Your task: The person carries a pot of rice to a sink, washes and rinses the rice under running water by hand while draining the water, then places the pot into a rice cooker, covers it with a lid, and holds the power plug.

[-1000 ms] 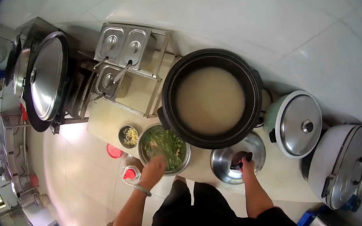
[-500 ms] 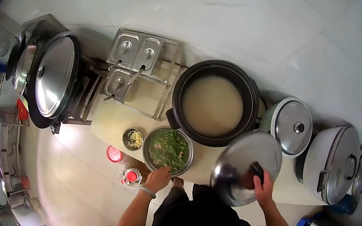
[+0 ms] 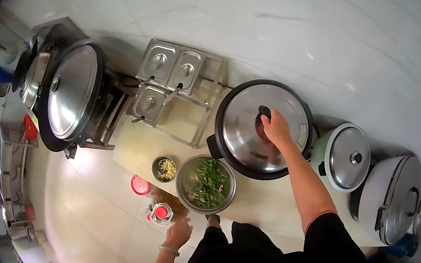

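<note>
1. Your left hand (image 3: 179,233) hangs nearest you, off the desk's (image 3: 266,205) front edge and below the bowl of greens (image 3: 206,184); its fingers are loosely curled around nothing that I can make out.
2. The bowl of greens stands on the desk just left of the big black cooker (image 3: 264,127), with a small dish of chopped garlic (image 3: 164,168) to its left.
3. Your right hand (image 3: 275,128) rests on top of the steel lid (image 3: 261,123), fingers closed around its black knob (image 3: 264,112).
4. The lid sits flat on the cooker and covers its whole mouth, so I judge that you are at the covering step, nearly done.
5. Next, check that the rim seats evenly, then let go of the knob.
6. Behind the cooker, to the left, stand three lidded steel pans (image 3: 166,75).
</note>
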Motion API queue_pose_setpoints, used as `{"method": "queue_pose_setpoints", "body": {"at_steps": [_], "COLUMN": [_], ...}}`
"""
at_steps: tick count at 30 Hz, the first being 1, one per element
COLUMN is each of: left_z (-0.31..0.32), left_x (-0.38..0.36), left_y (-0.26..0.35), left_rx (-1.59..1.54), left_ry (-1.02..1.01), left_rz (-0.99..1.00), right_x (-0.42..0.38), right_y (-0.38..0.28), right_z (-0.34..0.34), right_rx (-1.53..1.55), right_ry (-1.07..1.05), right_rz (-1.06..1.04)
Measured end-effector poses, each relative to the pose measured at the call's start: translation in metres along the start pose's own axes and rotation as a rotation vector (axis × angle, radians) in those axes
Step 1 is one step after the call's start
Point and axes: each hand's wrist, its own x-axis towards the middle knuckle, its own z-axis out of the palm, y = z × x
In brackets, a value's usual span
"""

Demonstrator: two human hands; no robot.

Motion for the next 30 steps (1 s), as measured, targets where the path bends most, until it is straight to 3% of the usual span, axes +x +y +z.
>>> {"method": "queue_pose_setpoints", "body": {"at_steps": [1,3,6,8,9,10,12,13,14,15,16,17,18,20,22,24,26,27,28,30], "left_z": [0.005,0.02,0.021,-0.006,-0.03,-0.054,-0.098,-0.113,-0.118,-0.12,-0.122,-0.132,-0.12,-0.124,-0.125,-0.128,-0.134,-0.138,-0.141,-0.154], "left_x": [-0.007,-0.015,-0.02,-0.018,-0.017,-0.015,-0.011,-0.007,0.002,0.009,0.014,0.01,0.018,0.003,-0.008,-0.017,-0.021,-0.024,-0.026,-0.032], "left_y": [-0.007,-0.019,-0.012,0.021,0.053,0.084,0.143,0.165,0.18,0.193,0.205,0.213,0.197,0.18,0.172,0.171,0.158,0.149,0.139,0.131], "left_rx": [-0.03,-0.034,-0.06,-0.128,-0.265,-0.409,-0.608,-0.659,-0.657,-0.806,-0.955,-1.038,-1.139,-1.297,-1.364,-1.417,-1.349,-1.327,-1.325,-1.227], "left_ry": [-0.05,-0.043,-0.003,0.124,0.178,0.211,0.229,0.215,0.203,0.28,0.353,0.339,0.444,0.46,0.538,0.556,0.625,0.657,0.674,0.67], "left_rz": [-0.085,-0.072,-0.02,0.128,0.067,0.148,0.345,0.462,0.485,0.498,0.506,0.415,0.294,0.099,0.065,0.058,0.036,0.007,-0.026,-0.079], "right_x": [-0.002,-0.004,-0.017,-0.027,-0.037,-0.046,-0.074,-0.092,-0.111,-0.132,-0.157,-0.161,-0.178,-0.192,-0.195,-0.164,-0.128,-0.108,-0.082,-0.05], "right_y": [0.001,0.007,0.006,0.003,-0.016,-0.035,-0.061,-0.066,-0.074,-0.099,-0.112,-0.148,-0.147,-0.168,-0.164,-0.139,-0.106,-0.083,-0.07,0.0], "right_z": [0.002,-0.001,-0.031,-0.072,-0.096,-0.119,-0.119,-0.102,-0.084,-0.073,-0.048,-0.064,-0.035,-0.033,-0.03,-0.038,-0.046,-0.037,-0.046,0.002], "right_rx": [0.004,0.055,0.093,0.2,0.271,0.333,0.473,0.528,0.58,0.516,0.693,0.509,0.655,0.668,0.706,0.749,1.08,1.262,0.979,0.383], "right_ry": [0.001,-0.04,0.114,0.139,0.065,-0.003,-0.109,-0.184,-0.255,-0.419,-0.49,-0.455,-0.517,-0.539,-0.676,-0.69,-0.627,-0.539,-0.378,-0.405], "right_rz": [0.001,0.038,0.003,0.038,0.148,0.262,0.168,0.022,-0.127,-0.067,-0.129,-0.419,-0.484,-0.462,-0.478,-0.746,-0.326,0.021,0.104,-0.015]}}
